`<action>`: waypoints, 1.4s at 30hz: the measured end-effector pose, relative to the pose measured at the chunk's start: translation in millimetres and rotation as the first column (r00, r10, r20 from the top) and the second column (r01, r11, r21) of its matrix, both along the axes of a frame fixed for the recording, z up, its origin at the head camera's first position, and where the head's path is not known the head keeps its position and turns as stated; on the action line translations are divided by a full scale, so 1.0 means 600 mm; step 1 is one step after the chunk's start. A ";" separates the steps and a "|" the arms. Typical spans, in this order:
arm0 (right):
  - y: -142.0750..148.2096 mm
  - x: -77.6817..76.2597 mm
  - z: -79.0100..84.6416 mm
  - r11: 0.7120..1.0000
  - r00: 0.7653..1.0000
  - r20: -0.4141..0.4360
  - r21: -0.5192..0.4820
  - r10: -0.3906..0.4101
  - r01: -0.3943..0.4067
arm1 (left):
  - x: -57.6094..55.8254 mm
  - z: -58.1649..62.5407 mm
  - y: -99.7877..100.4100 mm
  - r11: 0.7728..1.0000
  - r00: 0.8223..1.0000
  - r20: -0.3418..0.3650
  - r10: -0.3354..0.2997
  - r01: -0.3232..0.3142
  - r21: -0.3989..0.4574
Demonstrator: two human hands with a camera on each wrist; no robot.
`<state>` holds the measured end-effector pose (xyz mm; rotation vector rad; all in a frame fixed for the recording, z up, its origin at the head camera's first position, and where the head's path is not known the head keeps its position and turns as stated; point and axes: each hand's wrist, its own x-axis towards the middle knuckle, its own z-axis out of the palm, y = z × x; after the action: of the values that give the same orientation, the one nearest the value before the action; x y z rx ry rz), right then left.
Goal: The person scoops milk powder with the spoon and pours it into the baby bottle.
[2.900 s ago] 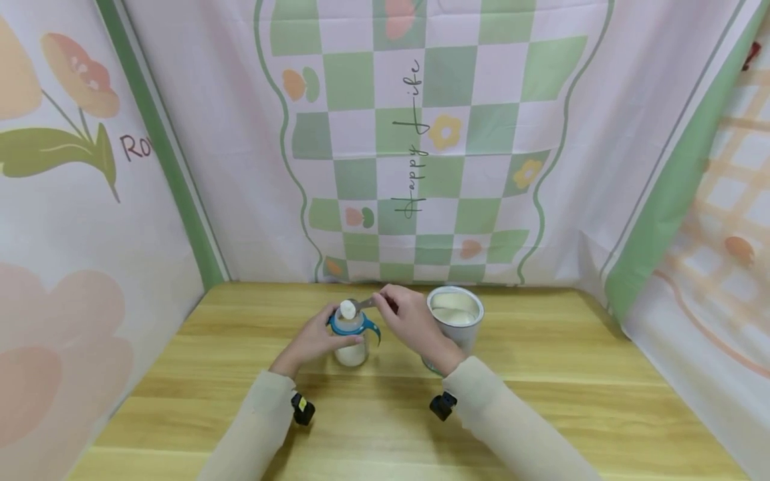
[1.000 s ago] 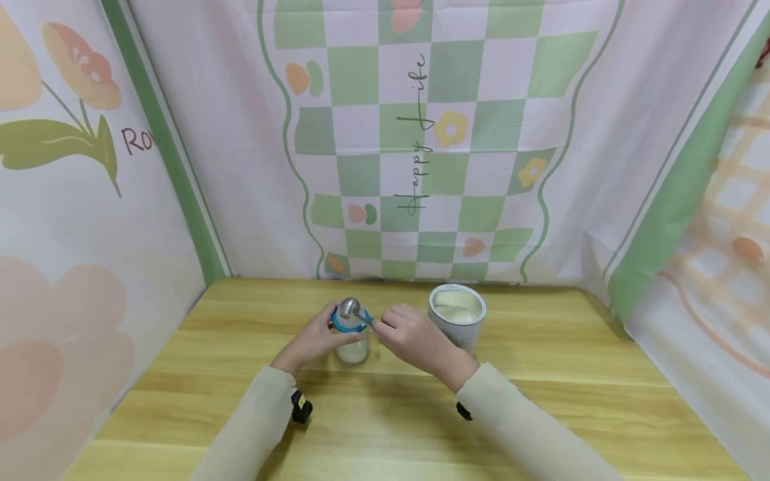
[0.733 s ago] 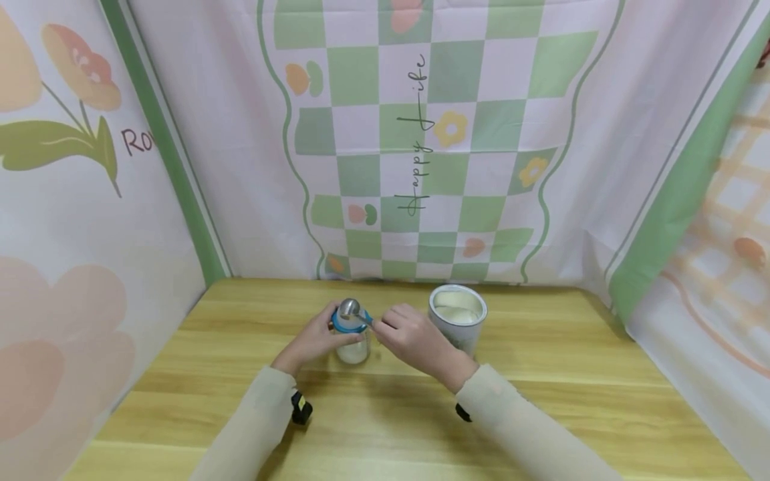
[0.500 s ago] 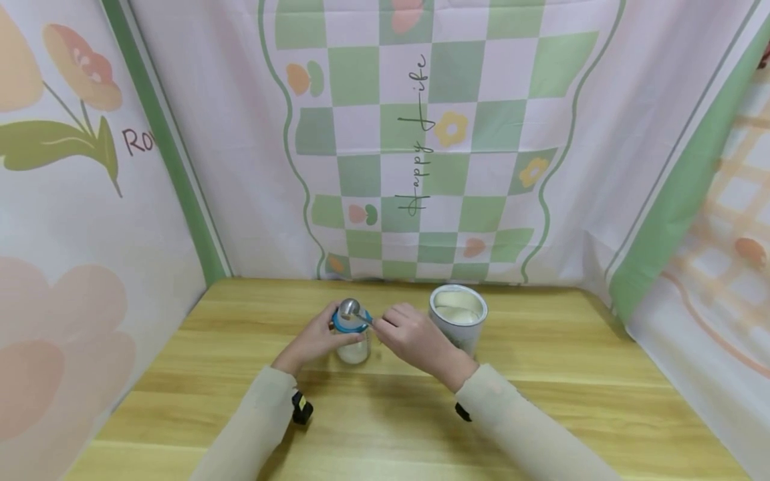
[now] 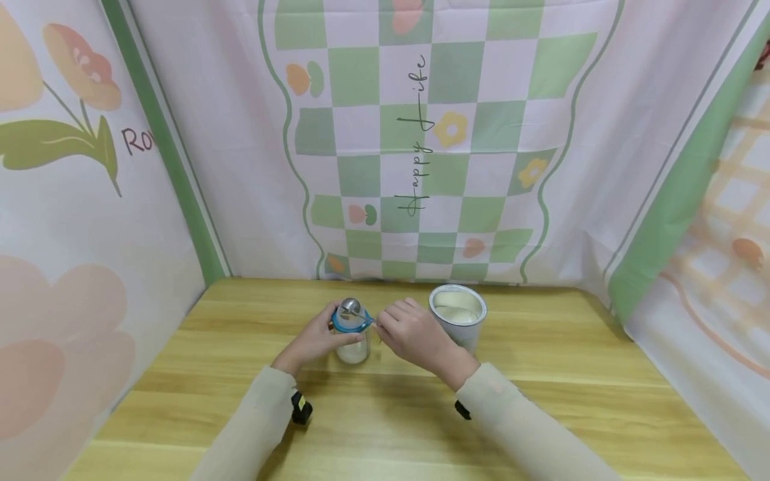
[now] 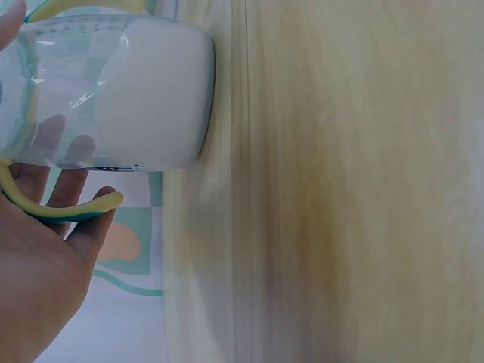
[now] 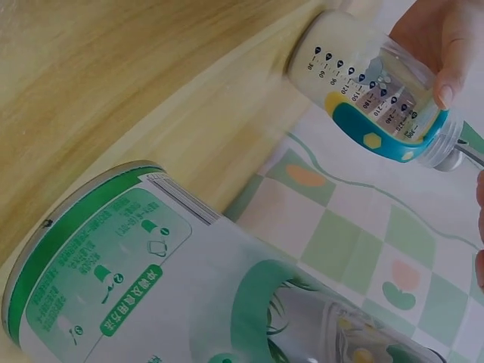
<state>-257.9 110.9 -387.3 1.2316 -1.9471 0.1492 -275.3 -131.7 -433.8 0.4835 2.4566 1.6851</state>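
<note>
A clear baby bottle (image 5: 353, 351) with a blue handle ring stands upright on the table, pale white contents in its lower part. My left hand (image 5: 314, 341) grips it round the upper part, thumb in front. In the left wrist view, fingers show behind the bottle (image 6: 144, 91) and near one curved handle (image 6: 68, 209). My right hand (image 5: 415, 335) pinches the thin handle of a metal measuring spoon (image 5: 351, 306). The spoon's bowl is turned over at the bottle's mouth. In the right wrist view, the bottle (image 7: 363, 83) shows printed measuring marks, and the right fingertips (image 7: 481, 268) reach in from the edge.
An uncovered milk powder can (image 5: 462, 331), holding pale powder, stands just right of my right hand. Its green and white side (image 7: 113, 265) fills much of the right wrist view. Behind the wooden table (image 5: 385, 427) hangs a checked curtain (image 5: 421, 160).
Earlier the spoon carried a heap of white powder over the bottle; it has since been turned over. In the last half second my right hand has rotated slightly. My left hand has kept its grip.
</note>
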 end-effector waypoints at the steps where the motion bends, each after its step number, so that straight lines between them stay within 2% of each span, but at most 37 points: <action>1: 0.000 0.000 0.001 1.000 1.000 0.002 0.002 -0.009 0.009 | 0.000 0.000 -0.001 1.000 1.000 -0.001 -0.003 0.003 0.000; 7: -0.002 -0.002 0.001 0.999 0.999 0.025 0.008 -0.043 0.043 | 0.000 0.000 -0.003 1.000 1.000 -0.002 -0.007 0.007 -0.006; 14: -0.002 -0.002 0.002 0.999 0.999 0.043 -0.039 -0.021 0.022 | -0.001 -0.001 -0.005 1.000 1.000 0.000 -0.012 0.012 -0.011; 22: 0.006 -0.001 0.009 0.990 0.989 0.150 -0.140 0.009 0.012 | -0.002 -0.001 -0.005 1.000 1.000 0.001 -0.001 0.001 -0.024; 26: 0.015 0.002 0.017 0.980 0.969 0.248 -0.197 0.019 0.032 | -0.002 -0.002 -0.002 0.999 1.000 0.005 0.005 -0.005 -0.039; 32: 0.028 0.014 0.035 0.957 0.922 0.382 -0.286 0.062 0.054 | -0.002 -0.003 -0.002 0.999 1.000 0.012 0.007 -0.006 -0.044; 38: 0.046 0.020 0.043 0.928 0.891 0.446 -0.362 0.088 0.090 | 0.000 0.000 -0.003 0.999 1.000 0.009 0.002 -0.002 -0.042; 42: 0.062 0.024 0.050 0.916 0.887 0.450 -0.391 0.101 0.094 | 0.001 0.000 -0.003 0.999 1.000 0.015 0.007 -0.006 -0.050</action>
<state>-243.4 147.9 -357.1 0.9750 -2.1633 0.8792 -274.9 -133.6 -433.6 0.4554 2.4855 1.6187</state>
